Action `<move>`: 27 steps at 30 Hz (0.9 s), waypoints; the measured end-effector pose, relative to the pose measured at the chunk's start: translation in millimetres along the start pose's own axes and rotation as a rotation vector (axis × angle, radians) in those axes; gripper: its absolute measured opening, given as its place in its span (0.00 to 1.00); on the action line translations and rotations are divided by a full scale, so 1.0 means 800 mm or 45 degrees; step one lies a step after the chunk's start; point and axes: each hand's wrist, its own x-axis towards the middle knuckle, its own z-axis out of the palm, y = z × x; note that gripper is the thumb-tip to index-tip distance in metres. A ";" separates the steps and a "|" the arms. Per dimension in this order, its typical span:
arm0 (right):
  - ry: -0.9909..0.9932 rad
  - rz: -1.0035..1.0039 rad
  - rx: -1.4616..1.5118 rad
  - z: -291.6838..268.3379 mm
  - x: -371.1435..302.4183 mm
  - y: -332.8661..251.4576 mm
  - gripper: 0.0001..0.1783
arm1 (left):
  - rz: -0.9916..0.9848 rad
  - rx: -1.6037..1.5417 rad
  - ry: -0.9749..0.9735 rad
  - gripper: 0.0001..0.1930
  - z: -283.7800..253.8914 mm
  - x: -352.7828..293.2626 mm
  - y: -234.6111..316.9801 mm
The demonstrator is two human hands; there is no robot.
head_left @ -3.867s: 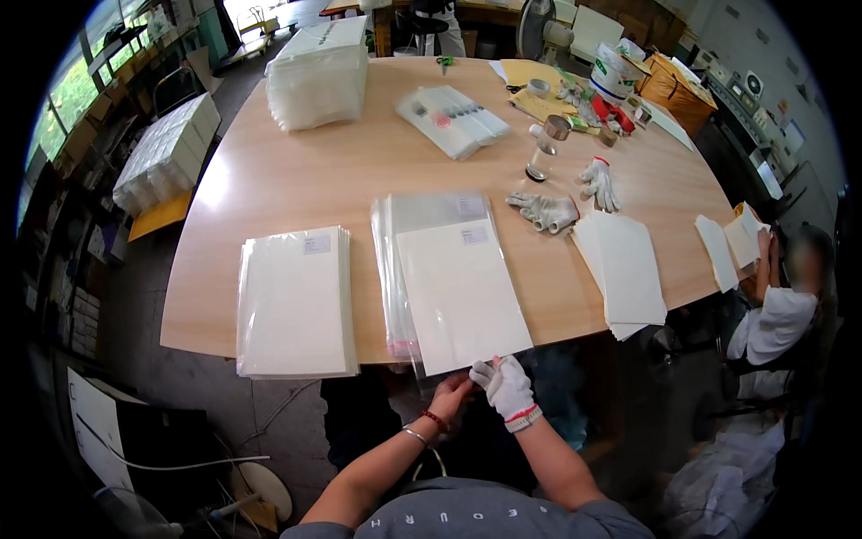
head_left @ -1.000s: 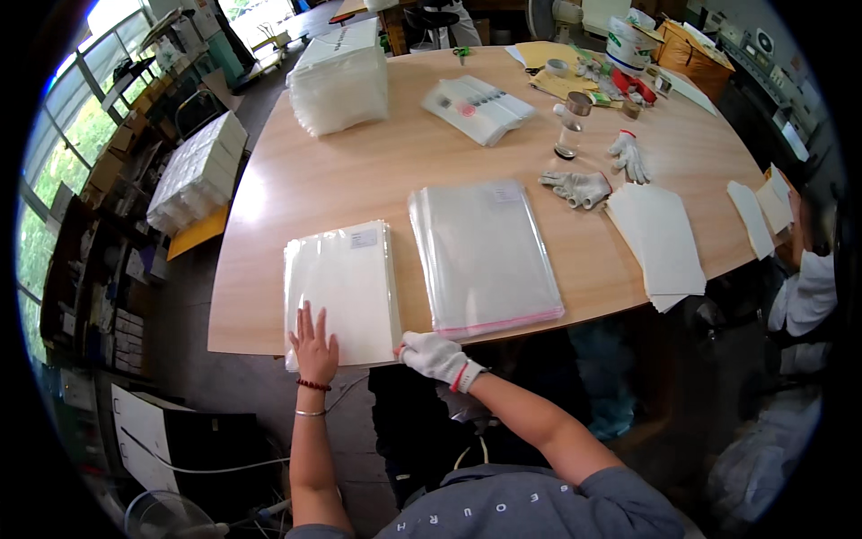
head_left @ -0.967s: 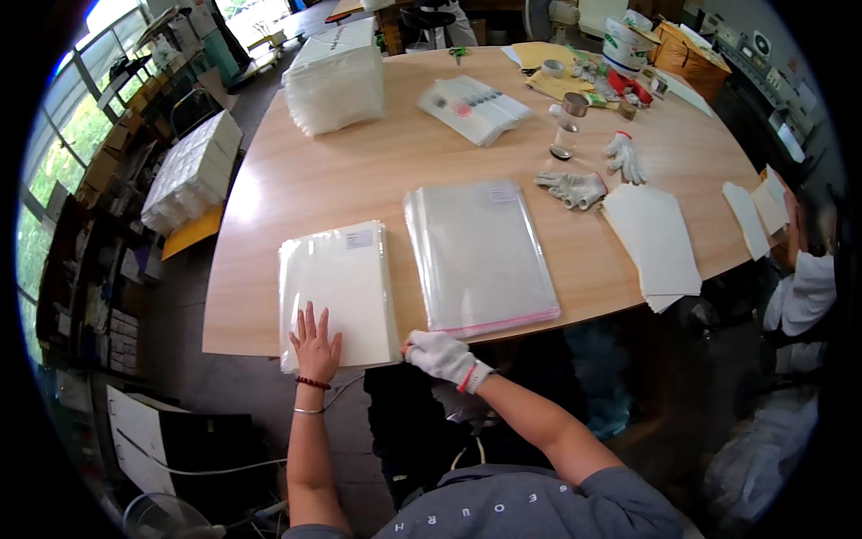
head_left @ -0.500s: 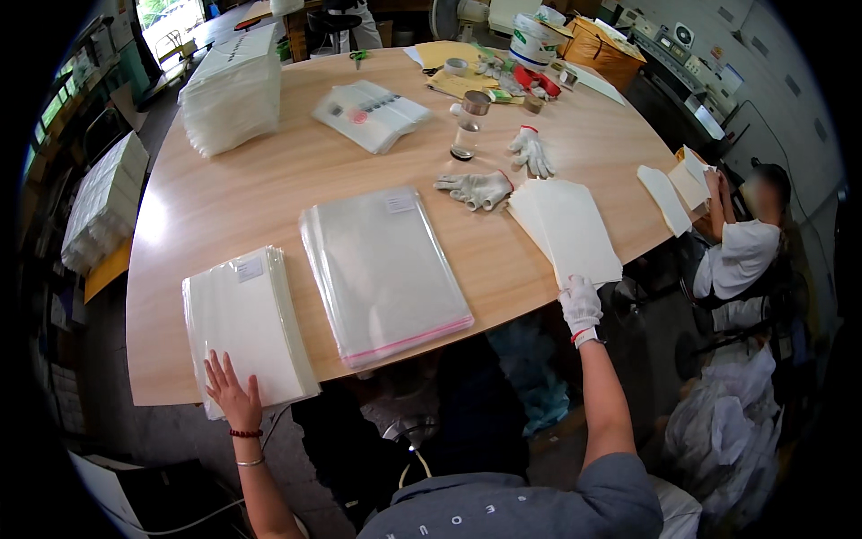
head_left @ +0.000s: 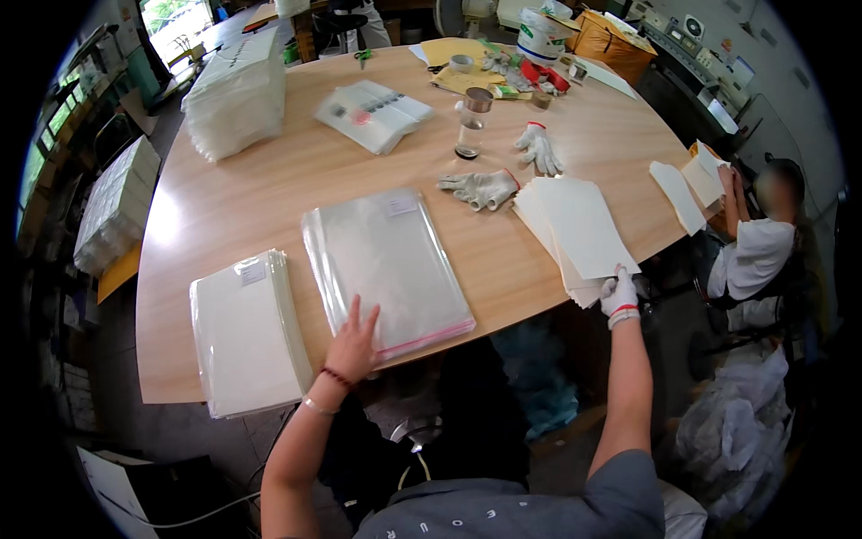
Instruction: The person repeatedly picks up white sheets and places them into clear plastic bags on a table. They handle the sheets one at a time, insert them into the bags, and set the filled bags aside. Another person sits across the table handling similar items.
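Note:
My bare left hand (head_left: 353,337) lies flat with fingers spread on the near edge of a stack of clear plastic bags (head_left: 384,256) in the middle of the round wooden table (head_left: 269,184). My right hand (head_left: 619,291), in a white glove, grips the near corner of the top white paper sheet (head_left: 582,226) on a fanned pile at the right. A finished stack of filled bags (head_left: 244,331) lies at the left front.
A pair of white gloves (head_left: 503,175) and a glass jar (head_left: 470,126) sit mid-table. Tall bag stacks (head_left: 238,90) stand at the far left, packets (head_left: 373,112) behind. A seated person (head_left: 759,242) handles paper (head_left: 690,184) at the right edge.
My left hand moved from the filled stack at the left to the clear bags. My right hand went from the bags to the paper pile and took hold of a sheet.

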 end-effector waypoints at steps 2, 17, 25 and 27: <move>0.004 -0.115 -0.219 0.005 0.002 -0.011 0.06 | 0.017 0.381 -0.153 0.14 0.019 0.014 0.000; -0.941 0.378 -0.273 -0.091 -0.319 0.075 0.18 | -0.030 0.153 -0.016 0.05 0.034 0.032 -0.043; -0.540 0.424 -0.024 -0.076 -0.370 0.120 0.10 | -0.541 -0.093 0.156 0.12 0.003 0.000 -0.029; -0.512 0.431 -0.039 -0.071 -0.379 0.127 0.09 | -0.818 -0.781 -0.026 0.12 -0.004 -0.002 -0.028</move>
